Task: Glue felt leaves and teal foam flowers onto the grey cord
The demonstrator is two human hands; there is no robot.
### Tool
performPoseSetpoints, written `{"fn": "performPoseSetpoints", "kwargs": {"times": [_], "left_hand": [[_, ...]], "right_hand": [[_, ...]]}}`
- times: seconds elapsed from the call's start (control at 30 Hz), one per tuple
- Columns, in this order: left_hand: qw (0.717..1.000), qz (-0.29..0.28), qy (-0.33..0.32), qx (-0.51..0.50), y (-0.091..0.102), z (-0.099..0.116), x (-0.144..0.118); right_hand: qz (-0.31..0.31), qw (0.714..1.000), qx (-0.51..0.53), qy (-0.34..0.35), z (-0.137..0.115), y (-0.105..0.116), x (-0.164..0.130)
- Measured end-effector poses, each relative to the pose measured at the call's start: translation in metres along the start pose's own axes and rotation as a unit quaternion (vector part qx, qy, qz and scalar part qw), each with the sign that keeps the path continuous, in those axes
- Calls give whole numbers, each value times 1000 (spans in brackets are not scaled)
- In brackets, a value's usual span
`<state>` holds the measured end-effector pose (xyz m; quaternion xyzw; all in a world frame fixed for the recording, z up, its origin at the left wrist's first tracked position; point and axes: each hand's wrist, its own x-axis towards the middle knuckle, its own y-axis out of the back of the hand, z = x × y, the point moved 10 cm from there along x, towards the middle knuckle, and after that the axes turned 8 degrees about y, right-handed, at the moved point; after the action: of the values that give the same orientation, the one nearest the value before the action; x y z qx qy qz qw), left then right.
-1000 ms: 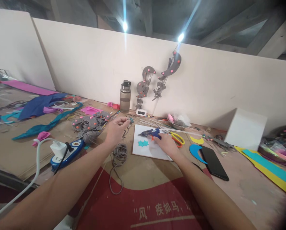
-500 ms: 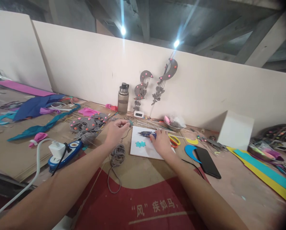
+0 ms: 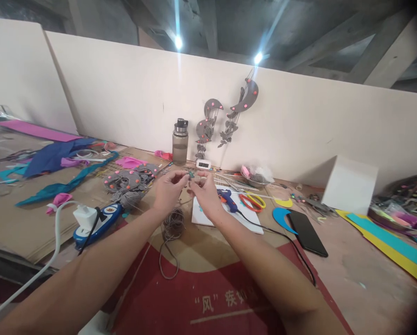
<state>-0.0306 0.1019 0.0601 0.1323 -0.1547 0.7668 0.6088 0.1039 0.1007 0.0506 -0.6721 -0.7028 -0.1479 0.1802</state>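
Small teal cut-out piece [image 3: 191, 175], centre of frame just above mid-height, pinched between both sets of fingertips. My left hand [image 3: 168, 188] has thumb and forefinger closed on it from the left; my right hand [image 3: 204, 191] meets it from the right, fingertips touching it or just beside (too small to tell which). Both hands equally near, piece sits right in the gap between them. Its long axis is too tiny and blurred to call. A thin grey cord seems to hang from it down toward the grey cord coil [image 3: 174, 218] lying below the left hand.

Just right of the right hand: blue glue gun [image 3: 227, 198] lying on the white board [image 3: 229, 216], nozzle pointing upper left, black cable trailing off toward lower right. Nobody's holding it. Orange and yellow scissors [image 3: 252, 201] just past it.

Further out: black phone [image 3: 306, 226] and blue foam crescent [image 3: 281, 217] right of centre, white box [image 3: 350, 185] right. Water bottle [image 3: 179, 141] and grey hanging mobiles [image 3: 225, 118] on the back wall above the hands. Blue power strip [image 3: 97, 222] with white plug at lower left, grey felt pile [image 3: 128, 181] left of the left hand.

Nothing stands between the hands and the piece; the cord coil is the nearest clutter (below, not in the way).
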Motion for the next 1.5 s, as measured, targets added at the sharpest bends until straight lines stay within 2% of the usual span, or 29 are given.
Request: {"fn": "performPoseSetpoints", "kwargs": {"times": [0.13, 0.23, 0.37, 0.7, 0.93, 1.27, 1.33, 1.5], "left_hand": [[999, -6, 21, -26, -1, -5, 2], [997, -19, 46, -55, -5, -12, 3], [995, -23, 57, -83, -8, -17, 4], [994, -26, 67, -77, -10, -22, 2], [994, -44, 46, -84, -14, -17, 1], [996, -45, 28, -65, -16, -9, -5], [998, -38, 22, -52, -13, -7, -4], [999, -26, -3, -28, -10, 0, -4]], "right_hand": [[47, 994, -79, 59, -14, 17, -2], [49, 980, -158, 107, -28, 23, -3], [43, 965, -227, 120, -28, 25, -2], [47, 955, -263, 131, -25, 28, -2], [45, 947, -284, 146, -24, 29, -4], [34, 933, -300, 194, -42, 22, -10], [33, 940, -287, 182, -40, 22, -9], [18, 985, -156, 76, -10, 19, -3]]}}
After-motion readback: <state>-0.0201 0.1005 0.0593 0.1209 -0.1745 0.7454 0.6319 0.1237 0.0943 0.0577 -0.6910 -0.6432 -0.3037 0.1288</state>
